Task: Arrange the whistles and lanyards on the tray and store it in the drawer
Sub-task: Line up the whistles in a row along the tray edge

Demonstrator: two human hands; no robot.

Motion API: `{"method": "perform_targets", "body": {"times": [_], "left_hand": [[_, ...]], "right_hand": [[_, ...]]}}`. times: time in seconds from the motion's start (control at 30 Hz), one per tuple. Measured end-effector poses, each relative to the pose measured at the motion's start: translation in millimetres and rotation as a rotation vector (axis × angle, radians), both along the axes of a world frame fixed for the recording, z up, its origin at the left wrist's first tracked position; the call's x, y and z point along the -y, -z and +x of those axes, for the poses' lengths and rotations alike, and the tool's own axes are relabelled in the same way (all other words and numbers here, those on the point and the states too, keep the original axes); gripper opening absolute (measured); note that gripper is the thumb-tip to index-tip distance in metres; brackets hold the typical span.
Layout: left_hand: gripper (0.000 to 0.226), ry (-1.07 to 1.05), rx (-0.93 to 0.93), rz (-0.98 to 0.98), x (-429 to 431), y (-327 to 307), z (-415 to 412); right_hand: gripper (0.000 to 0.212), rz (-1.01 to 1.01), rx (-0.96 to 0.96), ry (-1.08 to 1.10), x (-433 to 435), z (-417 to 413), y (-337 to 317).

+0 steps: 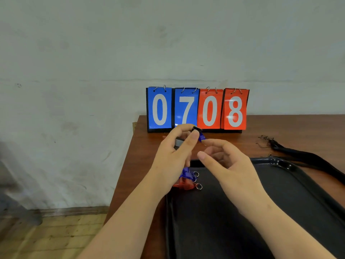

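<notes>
– On the left side of the table [143, 146], my left hand [173, 157] pinches a blue whistle [199, 135] between thumb and fingertips, lifted clear of the wood in front of the scoreboard [197, 109].
– Any whistles down already?
– Two, I think: a second blue whistle [185, 172] and a red whistle [183, 184], lying together at the tray's far-left corner, rings pointing right. My wrist hides part of them.
– And the other hand?
– My right hand [225, 161] hovers over the tray [280, 162], fingers loosely curled, holding nothing I can see. Its forefinger tip is just beside the held whistle.
– So which step is this?
– Laying out whistles, by my reading. The lanyards [298, 155] lie in a black heap on the wood beyond the tray's far-right corner, and no drawer is in view.
– Next move?
– Lower this whistle beside the other two, ring the same way, without knocking them. Then I reach right for the lanyards.
</notes>
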State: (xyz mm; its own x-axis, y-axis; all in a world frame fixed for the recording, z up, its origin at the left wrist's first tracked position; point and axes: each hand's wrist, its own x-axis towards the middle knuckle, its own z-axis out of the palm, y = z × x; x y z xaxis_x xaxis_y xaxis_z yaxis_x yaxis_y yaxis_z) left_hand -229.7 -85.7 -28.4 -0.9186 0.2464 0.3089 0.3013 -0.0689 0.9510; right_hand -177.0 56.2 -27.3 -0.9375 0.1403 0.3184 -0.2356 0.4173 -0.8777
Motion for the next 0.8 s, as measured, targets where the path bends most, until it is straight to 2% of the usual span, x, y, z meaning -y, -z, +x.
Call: {"method": "perform_targets", "body": {"times": [0.2, 0.37, 0.43, 0.53, 0.6, 0.67, 0.8], "left_hand": [[0.044, 0.104, 0.053, -0.056, -1, -1, 2], [0.049, 0.157, 0.021, -0.058, -2, 3, 1], [0.046, 0.057, 0.026, 0.0, -1, 2, -1], [0.039, -0.198, 0.08, 0.13, 4, 4, -11], [0.037, -0.354, 0.08, 0.136, 8, 14, -22], [0.035, -0.46, 0.082, 0.107, 11, 22, -29], [0.023, -0.597, 0.084, 0.01, 12, 32, -36]], "right_hand": [[0.027, -0.236, 0.061, -0.127, -2, 4, -7], [0.028, -0.4, 0.104, -0.124, -7, 3, -8], [0.034, -0.465, 0.13, -0.118, -9, 2, -8], [0.032, -0.597, 0.173, -0.149, -13, 3, -12], [0.025, -0.513, 0.18, -0.164, -15, 6, -14], [0.017, -0.272, 0.176, -0.167, -16, 9, -14], [0.016, 0.267, 0.204, -0.215, -11, 12, -8]]}}
